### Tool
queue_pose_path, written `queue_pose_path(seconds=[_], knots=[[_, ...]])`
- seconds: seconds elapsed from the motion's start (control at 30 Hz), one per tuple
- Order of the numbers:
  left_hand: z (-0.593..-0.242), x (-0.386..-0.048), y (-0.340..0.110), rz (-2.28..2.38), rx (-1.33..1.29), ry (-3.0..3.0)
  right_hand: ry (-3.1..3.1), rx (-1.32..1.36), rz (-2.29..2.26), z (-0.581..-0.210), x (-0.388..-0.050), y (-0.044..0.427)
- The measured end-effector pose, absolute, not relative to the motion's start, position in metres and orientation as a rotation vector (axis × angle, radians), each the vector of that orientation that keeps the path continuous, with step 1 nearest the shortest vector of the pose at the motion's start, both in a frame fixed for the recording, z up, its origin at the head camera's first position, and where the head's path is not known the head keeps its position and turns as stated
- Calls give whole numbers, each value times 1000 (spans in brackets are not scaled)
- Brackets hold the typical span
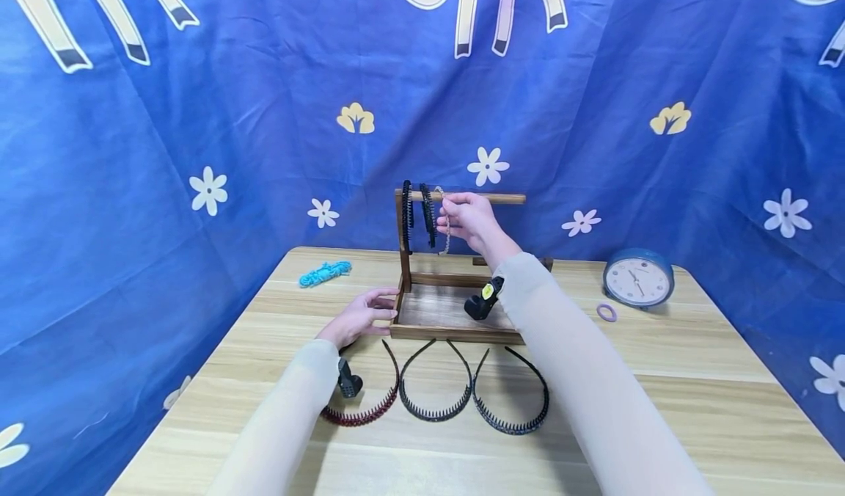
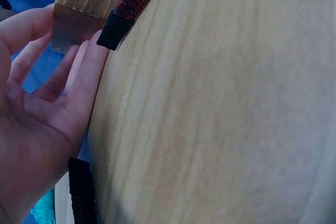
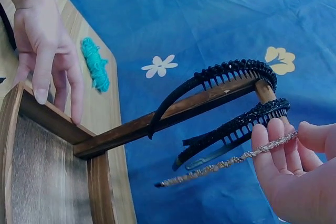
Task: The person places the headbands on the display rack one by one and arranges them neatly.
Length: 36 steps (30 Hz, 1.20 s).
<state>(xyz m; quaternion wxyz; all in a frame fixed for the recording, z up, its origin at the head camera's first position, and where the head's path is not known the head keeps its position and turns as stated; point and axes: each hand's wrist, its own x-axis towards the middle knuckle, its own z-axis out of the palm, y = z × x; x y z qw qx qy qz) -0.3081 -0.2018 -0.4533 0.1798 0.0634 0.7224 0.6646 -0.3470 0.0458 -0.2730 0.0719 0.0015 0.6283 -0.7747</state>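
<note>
One brown wooden stand (image 1: 462, 332) sits on the pale wood-grain table (image 1: 713, 378); it has a shallow tray (image 1: 432, 307), one upright post (image 1: 405, 270) at its left end and one horizontal rod (image 1: 508, 199) above the tray.

The right hand (image 1: 470, 217) is at the stand's rod, thumb and fingers pinching one thin headband covered in pale, sparkling beads (image 3: 220, 164). That headband hangs downward beside the rod; whether it rests on the rod cannot be told, since the hand covers the spot. Two black toothed headbands hang on the rod between it and the post: one next to the post (image 1: 406, 217), one nearer the hand (image 1: 428, 217).

The left hand (image 1: 359, 314) touches the left end of the stand's tray, its fingers nearly straight and slightly spread.

Three more toothed headbands lie in a row in front of the stand: one glittery dark red (image 1: 356, 421) and two dark ones, the middle (image 1: 432, 415) and the rightmost (image 1: 515, 428).

Left of the stand lies one turquoise yarn bundle (image 1: 326, 273). Right of it stand one round blue clock with a white dial (image 1: 637, 279) and, nearer the stand, one small purple ring (image 1: 614, 315). Behind the stand hangs blue printed cloth (image 1: 264, 114).
</note>
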Motion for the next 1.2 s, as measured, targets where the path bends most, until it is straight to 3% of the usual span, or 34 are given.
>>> queue_pose_path(seconds=[0.37, 0.67, 1.2], knots=[[-454, -307, -202, 1880, 181, 2031, 1977, -26, -2279, -281, -348, 50], [-453, -306, -202, 1889, 190, 2017, 1972, -143, -2284, -292, -336, 80], [-454, -308, -204, 1911, 183, 2008, 1865, -335, -2236, -319, -289, 133]])
